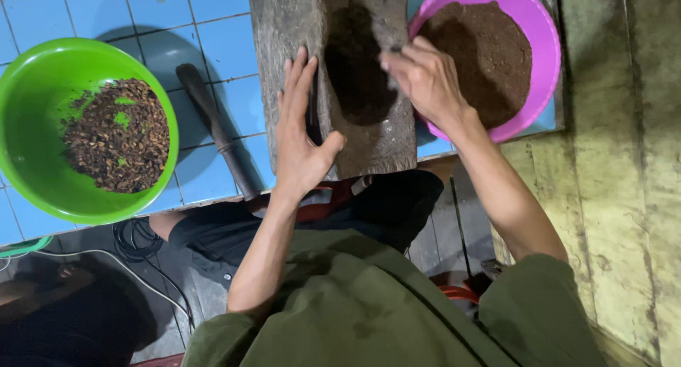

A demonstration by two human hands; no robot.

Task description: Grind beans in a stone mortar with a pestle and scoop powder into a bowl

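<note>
- Left hand (301,136) lies flat, fingers spread, against the side of the wooden mortar (333,76), likely to steady it on the tiled table (213,40).
- Right hand (425,76) hovers over the dark powder (358,62) in the hollow, fingers curled; what its grip holds I cannot tell.
- Pink bowl (543,47) of powder sits just beside, within reach.
- Pestle (216,129) lies apart, beside the green bowl (28,90).

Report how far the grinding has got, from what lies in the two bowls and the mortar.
Done: the pink bowl holds fine brown powder. In hand: left hand rests flat on the wooden mortar; right hand reaches at its hollow, which holds dark ground matter. Left: the green bowl holds coarse brown pieces; the pestle lies aside.
</note>
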